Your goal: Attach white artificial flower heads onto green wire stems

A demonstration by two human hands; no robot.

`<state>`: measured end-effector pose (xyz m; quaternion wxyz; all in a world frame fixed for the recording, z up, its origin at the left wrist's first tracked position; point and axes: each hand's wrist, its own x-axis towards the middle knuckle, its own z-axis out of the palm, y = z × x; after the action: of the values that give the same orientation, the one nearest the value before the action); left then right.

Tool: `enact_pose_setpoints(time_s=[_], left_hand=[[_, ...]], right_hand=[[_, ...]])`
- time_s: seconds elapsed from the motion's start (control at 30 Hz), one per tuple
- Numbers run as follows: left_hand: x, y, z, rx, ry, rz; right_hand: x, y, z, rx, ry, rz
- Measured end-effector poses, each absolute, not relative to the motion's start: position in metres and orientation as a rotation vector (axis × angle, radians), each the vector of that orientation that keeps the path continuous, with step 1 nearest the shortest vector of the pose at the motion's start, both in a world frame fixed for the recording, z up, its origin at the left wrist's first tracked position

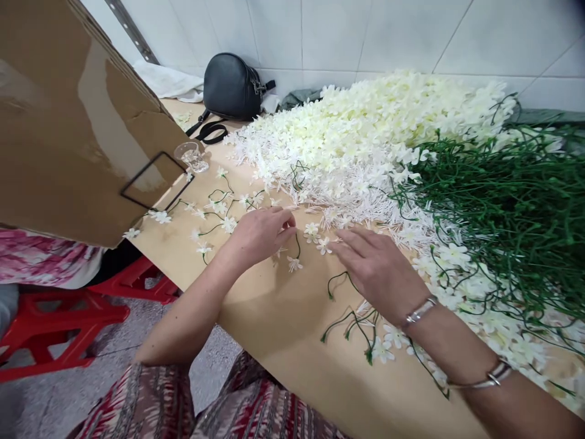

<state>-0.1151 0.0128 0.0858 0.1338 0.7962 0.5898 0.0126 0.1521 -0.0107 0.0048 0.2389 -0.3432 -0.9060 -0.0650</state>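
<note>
My left hand point(267, 233) is closed in a pinch around a thin green stem point(298, 245), with a small white flower point(294, 264) hanging at its lower end. To the right, my right hand point(375, 268) reaches over the table, its fingertips beside a loose white flower point(324, 246); whether they grip it is not clear. Another white flower point(311, 231) lies between the hands. Loose green stems point(361, 335) rest below my right hand. Stemmed white flowers point(219, 207) are scattered left of my left hand.
White petals point(365, 122) are heaped along the wall, with green stems point(516, 201) piled at the right. A black bag point(232, 87) stands at the back. A cardboard box point(82, 122) and a clear cup point(194, 160) are left. Red stools point(59, 323) stand below the table point(274, 317).
</note>
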Motion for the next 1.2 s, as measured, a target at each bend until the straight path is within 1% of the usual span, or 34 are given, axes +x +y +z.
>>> enact_pose_setpoints(time_s=[0.07,0.13,0.27,0.33,0.47,0.57,0.7,0.83,0.9,1.03,1.2], left_hand=[[-0.116,0.004,0.083,2.362,1.657,0.071],[-0.118,-0.004,0.079,2.425,1.510,0.100],[-0.128,-0.009,0.067,2.533,1.206,0.004],[-0.140,-0.003,0.062,2.582,1.252,-0.015],[-0.168,0.016,0.065,2.622,1.509,-0.025],[-0.170,0.024,0.072,2.598,1.520,-0.092],[-0.132,0.020,0.074,2.654,1.486,0.021],[-0.077,0.021,0.058,2.675,1.155,0.012],[-0.055,0.025,0.048,2.632,1.045,0.043],[-0.030,0.033,0.030,2.507,0.985,0.266],[-0.019,0.040,0.013,2.377,1.026,0.515]], right_hand=[[0.137,0.003,0.004,-0.821,-2.601,-0.213],[0.126,0.020,0.002,-0.763,-2.698,-0.227],[0.131,0.048,-0.005,-0.863,-2.740,-0.236],[0.149,0.053,-0.008,-0.879,-2.702,-0.268],[0.197,0.049,-0.016,-0.900,-2.672,-0.379],[0.229,0.041,-0.019,-0.920,-2.692,-0.392],[0.247,0.029,-0.014,-1.002,-2.614,-0.247],[0.240,0.016,0.006,-1.173,-2.454,-0.070],[0.234,0.010,0.019,-1.270,-2.340,-0.035],[0.229,-0.005,0.040,-1.352,-2.155,-0.036],[0.231,-0.025,0.051,-1.439,-2.168,0.055]])
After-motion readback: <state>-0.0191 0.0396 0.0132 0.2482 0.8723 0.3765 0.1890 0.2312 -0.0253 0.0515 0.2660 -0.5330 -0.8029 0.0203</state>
